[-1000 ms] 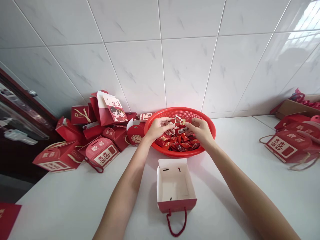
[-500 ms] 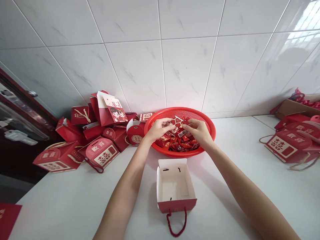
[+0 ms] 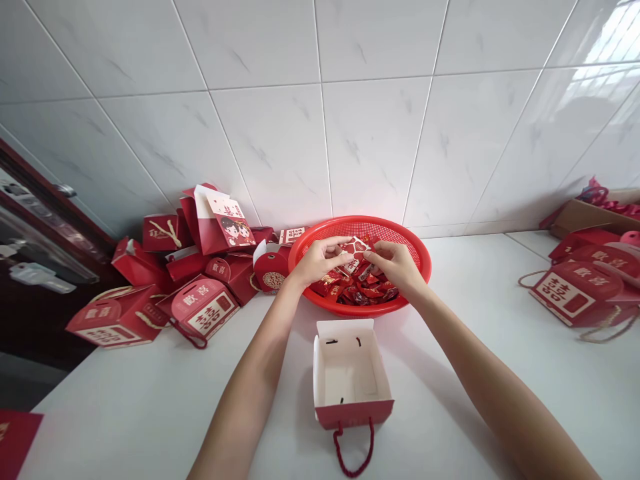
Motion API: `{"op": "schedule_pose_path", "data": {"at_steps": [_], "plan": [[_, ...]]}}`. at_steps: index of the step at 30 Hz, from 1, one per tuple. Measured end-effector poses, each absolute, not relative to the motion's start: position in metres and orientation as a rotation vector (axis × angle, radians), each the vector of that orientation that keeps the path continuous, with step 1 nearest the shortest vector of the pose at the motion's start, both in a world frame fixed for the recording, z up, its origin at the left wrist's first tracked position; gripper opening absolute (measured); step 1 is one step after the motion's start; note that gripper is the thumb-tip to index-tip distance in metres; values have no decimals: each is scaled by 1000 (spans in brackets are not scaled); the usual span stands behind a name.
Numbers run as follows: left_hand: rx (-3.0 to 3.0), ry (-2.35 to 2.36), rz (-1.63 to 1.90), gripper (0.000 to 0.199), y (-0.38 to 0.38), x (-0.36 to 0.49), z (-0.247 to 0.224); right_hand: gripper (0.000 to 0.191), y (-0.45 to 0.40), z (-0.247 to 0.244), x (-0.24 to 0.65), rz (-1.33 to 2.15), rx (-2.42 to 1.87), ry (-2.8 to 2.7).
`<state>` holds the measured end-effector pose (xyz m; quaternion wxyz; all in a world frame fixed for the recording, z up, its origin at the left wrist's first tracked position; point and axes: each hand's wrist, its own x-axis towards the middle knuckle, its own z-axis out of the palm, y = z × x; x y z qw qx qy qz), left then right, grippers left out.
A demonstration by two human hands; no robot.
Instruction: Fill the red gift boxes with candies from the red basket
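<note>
Over the red plastic basket (image 3: 423, 257), my left hand (image 3: 323, 259) pinches the left side of a red-and-white candy packet (image 3: 356, 248). My right hand (image 3: 397, 265) has its thumb and fingers closed at the packet's right side. Below them, a heap of red wrapped candies (image 3: 363, 292) lies in the basket. In front of the basket, between my forearms, stands an open gift box (image 3: 354, 413) with a white inside, dark cord ends showing within and a dark red rope handle drooping onto the table. No candy shows inside it.
Several red gift boxes (image 3: 200, 307) with rope handles are piled at the left. More red boxes (image 3: 583, 290) stand at the right, beside a cardboard carton (image 3: 583, 219). A tiled wall (image 3: 375, 153) rises behind the white table (image 3: 465, 293). A red corner (image 3: 17, 440) shows at lower left.
The packet between my hands has tilted and shifted slightly, and my right fingers have moved a little. The open gift box and the basket stay in place.
</note>
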<state>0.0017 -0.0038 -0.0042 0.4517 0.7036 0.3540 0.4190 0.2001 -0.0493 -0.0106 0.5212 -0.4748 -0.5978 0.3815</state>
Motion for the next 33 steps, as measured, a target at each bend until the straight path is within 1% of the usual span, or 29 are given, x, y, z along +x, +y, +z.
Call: {"op": "schedule_pose_path", "data": {"at_steps": [4, 8, 12, 20, 26, 31, 33], "plan": [[1681, 857, 1111, 38, -4, 3, -3, 35, -48, -13, 200, 867, -1134, -1506], [1652, 849, 1077, 35, -6, 1, -1, 29, -46, -14, 200, 849, -1139, -1577], [1673, 862, 1010, 31, -7, 0, 2, 28, -47, -14, 200, 821, -1146, -1599], [1702, 900, 1104, 31, -9, 0, 5, 29, -47, -13, 199, 844, -1125, -1558], [1571, 938, 1183, 33, -7, 0, 5, 29, -47, -13, 199, 894, -1125, -1450], [1474, 927, 1220, 28, -3, -1, 1, 32, -46, -13, 199, 871, -1129, -1419], [1447, 927, 1232, 31, -2, -1, 0, 33, -45, -14, 199, 862, -1131, -1407]]}}
